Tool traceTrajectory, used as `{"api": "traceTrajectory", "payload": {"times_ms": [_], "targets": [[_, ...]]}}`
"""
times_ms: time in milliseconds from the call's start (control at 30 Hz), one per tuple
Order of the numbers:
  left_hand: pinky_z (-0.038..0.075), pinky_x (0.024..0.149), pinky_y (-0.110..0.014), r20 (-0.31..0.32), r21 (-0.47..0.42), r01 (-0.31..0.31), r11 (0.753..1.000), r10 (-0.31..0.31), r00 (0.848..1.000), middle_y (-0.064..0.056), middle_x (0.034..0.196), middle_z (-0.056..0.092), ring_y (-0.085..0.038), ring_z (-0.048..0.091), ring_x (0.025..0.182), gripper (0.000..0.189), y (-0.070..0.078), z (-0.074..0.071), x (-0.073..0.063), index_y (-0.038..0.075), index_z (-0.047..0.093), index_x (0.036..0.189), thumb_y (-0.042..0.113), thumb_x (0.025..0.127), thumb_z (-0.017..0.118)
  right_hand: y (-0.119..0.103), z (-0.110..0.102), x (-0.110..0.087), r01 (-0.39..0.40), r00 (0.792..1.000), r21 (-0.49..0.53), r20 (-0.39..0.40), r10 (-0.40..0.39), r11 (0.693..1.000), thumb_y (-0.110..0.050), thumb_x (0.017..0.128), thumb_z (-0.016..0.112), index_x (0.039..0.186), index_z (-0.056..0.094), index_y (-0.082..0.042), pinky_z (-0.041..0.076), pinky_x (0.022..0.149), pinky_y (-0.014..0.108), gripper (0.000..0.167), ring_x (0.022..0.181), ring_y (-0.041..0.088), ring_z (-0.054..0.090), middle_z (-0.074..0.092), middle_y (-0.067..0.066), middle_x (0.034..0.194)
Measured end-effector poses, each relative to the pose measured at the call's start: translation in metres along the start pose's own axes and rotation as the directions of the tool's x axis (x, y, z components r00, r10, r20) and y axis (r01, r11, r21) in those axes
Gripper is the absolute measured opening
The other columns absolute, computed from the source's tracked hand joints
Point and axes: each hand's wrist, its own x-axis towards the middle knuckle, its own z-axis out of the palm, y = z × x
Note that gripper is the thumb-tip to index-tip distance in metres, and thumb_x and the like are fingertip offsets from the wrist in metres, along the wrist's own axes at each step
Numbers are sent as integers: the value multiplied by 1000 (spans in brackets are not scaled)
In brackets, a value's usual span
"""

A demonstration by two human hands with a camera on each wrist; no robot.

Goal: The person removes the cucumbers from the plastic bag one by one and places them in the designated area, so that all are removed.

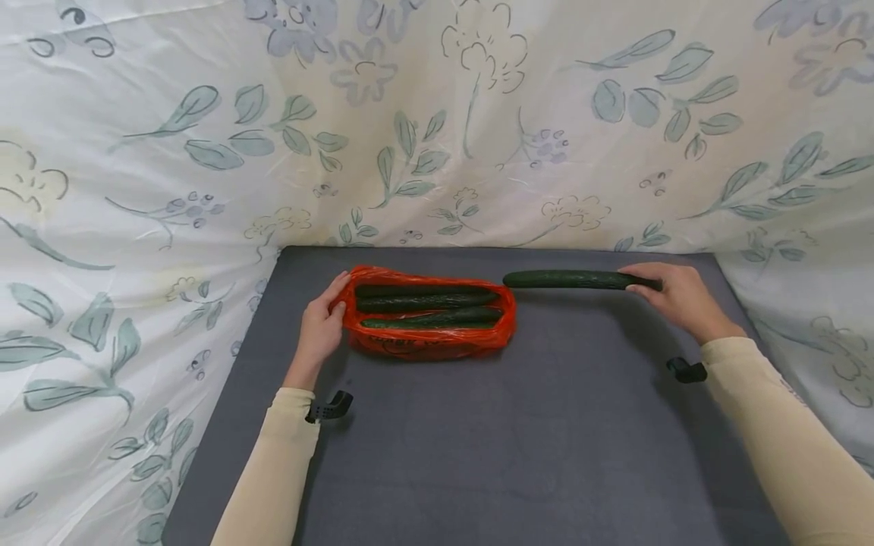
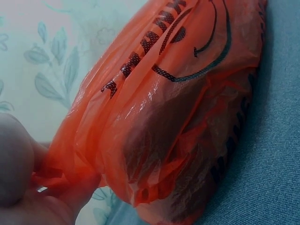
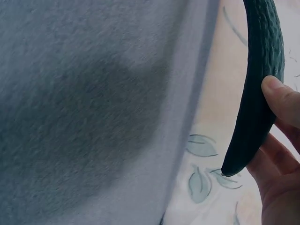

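An orange-red plastic bag (image 1: 430,347) with dark print lies on the dark table, its mouth spread wide. Several cucumbers (image 1: 426,303) show inside it, side by side. My left hand (image 1: 321,322) pinches the bag's left end between thumb and fingers; the left wrist view shows the bunched plastic there. Out to the right, my right hand (image 1: 679,294) grips another cucumber (image 1: 570,280) near one end. That cucumber is held level, its far tip close to the bag's right rim. In the right wrist view the thumb (image 3: 279,96) presses on its dark green skin.
The dark grey table (image 1: 519,432) runs back to a floral cloth (image 1: 478,152) that hangs behind it and on both sides. A black strap device (image 1: 331,407) is on the left wrist, and a similar one (image 1: 686,371) on the right.
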Motion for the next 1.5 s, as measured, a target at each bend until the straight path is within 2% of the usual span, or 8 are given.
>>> {"api": "traceTrajectory", "payload": {"times_ms": [267,433,633,800,967,1200,1500], "targets": [[38,122,-52,-4,6,5,1000,-5,1000,-1,169,45,-26,36,157,55,1,-2,0,11,51,164,-6,111,49,13,5,-2,-26,999,-25,21,27,999,-8,96,84,134,78,-6,54,89,66,38,113,47,70,74,25,128],[37,123,-52,-5,5,2,1000,-2,1000,-4,169,45,-27,37,157,55,1,-2,1,11,51,164,-5,111,49,18,6,-3,-41,998,-36,50,42,999,-9,97,83,133,78,-5,54,90,67,37,114,48,69,73,26,129],[38,122,-53,1,8,5,1000,-5,1000,-4,169,45,-28,36,157,55,3,-2,1,11,51,164,-5,112,48,27,6,-3,-42,996,-53,74,45,998,-11,98,83,133,78,-5,54,89,66,36,113,48,70,73,27,128],[39,121,-52,-2,12,9,1000,-9,1000,1,169,45,-27,36,157,55,2,-2,2,12,51,164,-4,112,49,35,8,-3,-59,993,-47,101,63,997,-12,99,82,134,77,-4,53,91,68,37,115,51,68,72,29,130],[42,119,-53,4,8,7,1000,-7,1000,-2,170,44,-27,37,157,55,0,0,2,11,50,164,-4,112,48,44,11,-6,-49,993,-46,104,53,998,-10,98,82,134,77,-3,53,91,69,37,114,51,68,72,29,128],[35,123,-52,10,0,-6,1000,6,1000,-6,169,45,-27,36,157,54,0,1,2,9,51,163,-5,112,47,51,17,-6,-82,985,-50,145,89,995,-11,100,80,135,76,-1,53,89,69,37,115,53,67,71,31,129],[36,123,-52,4,7,0,1000,0,1000,-4,169,45,-26,36,157,54,-1,1,2,10,51,163,-4,112,48,55,26,-6,-82,979,-92,180,97,992,-8,98,80,136,74,1,50,92,70,39,117,55,65,69,32,132]]}}
